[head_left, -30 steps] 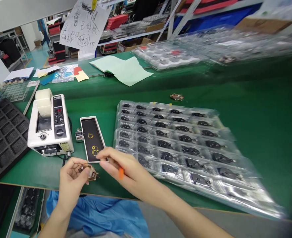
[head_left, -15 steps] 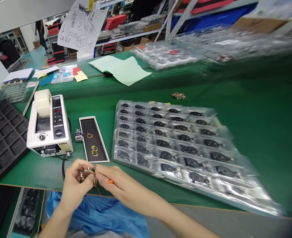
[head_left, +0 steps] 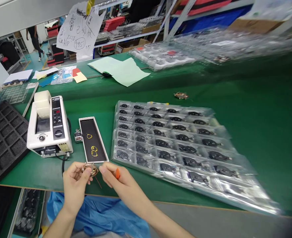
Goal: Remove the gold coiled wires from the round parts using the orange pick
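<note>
Between the thumb and fingers of my left hand (head_left: 74, 185) is a small round copper-coloured part (head_left: 93, 169) with a thin reddish wire (head_left: 97, 181) hanging from it. My right hand (head_left: 123, 185) is closed just to the right of that part, with a slim orange tool (head_left: 117, 174) sticking out between the fingers. Most of this tool is hidden, so its kind cannot be told. Both hands are above the front edge of the green table. Behind them lies a shallow white-rimmed box (head_left: 102, 145) with several yellow rings (head_left: 94, 151) in it.
A white tape dispenser (head_left: 49, 138) stands left, a small tally counter (head_left: 78, 135) beside the box. At right lies a large clear tray (head_left: 150, 170) of black parts. Another copper-coloured part (head_left: 181, 96) rests behind it. A black foam tray (head_left: 4, 132) lies far left.
My right hand has drawn slightly away from the round part, and more of the orange tool shows. My left hand has turned the part, so more of its face is visible.
</note>
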Available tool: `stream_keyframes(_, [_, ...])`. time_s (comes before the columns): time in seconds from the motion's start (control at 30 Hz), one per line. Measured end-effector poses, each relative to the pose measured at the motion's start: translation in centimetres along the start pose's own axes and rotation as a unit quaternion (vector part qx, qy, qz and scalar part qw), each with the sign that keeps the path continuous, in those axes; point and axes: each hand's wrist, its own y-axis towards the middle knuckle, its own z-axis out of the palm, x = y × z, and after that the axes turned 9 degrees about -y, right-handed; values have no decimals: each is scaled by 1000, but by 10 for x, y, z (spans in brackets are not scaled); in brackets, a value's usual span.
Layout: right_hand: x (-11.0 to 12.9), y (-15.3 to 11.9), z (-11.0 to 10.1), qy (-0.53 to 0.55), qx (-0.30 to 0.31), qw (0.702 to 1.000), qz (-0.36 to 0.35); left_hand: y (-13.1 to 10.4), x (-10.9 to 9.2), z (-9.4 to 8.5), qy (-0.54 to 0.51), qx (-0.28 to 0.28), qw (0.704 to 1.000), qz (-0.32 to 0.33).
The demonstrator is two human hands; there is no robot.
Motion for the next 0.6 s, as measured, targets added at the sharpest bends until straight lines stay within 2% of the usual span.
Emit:
stream_keyframes(0.07, [2,-1,1,43,-1,999,17,-1,4,-2,110,3,983,150])
stream_keyframes(0.17, [3,-1,5,152,43,986,56,2,12,-5,231,42,897,376])
stream_keyframes(0.23, [1,-1,8,214,57,972,81,3,18,-5,269,47,842,465])
stream_keyframes(0.27, [0,0,9,230,59,968,86,2,21,-6,277,43,828,485])
stream_keyframes(0.3, [-1,0,10,233,59,967,82,1,24,-7,276,39,828,486])
stream_keyframes(0.33, [-3,0,10,221,55,971,70,-1,26,-8,265,37,843,466])
stream_keyframes(0.37, [-5,1,10,197,46,978,52,-3,28,-10,242,31,871,426])
stream_keyframes(0.4, [-6,0,9,162,30,986,31,-5,28,-14,204,16,908,365])
stream_keyframes(0.47, [-10,-1,5,86,-15,996,-8,-3,25,-23,78,-45,976,201])
stream_keyframes(0.5, [-12,-3,3,54,-34,998,-21,0,21,-29,-2,-89,990,113])
stream_keyframes(0.53, [-14,-5,1,31,-47,998,-28,6,17,-36,-79,-133,987,40])
stream_keyframes(0.6, [-17,-8,-2,6,-57,998,-33,20,6,-47,-186,-199,961,-42])
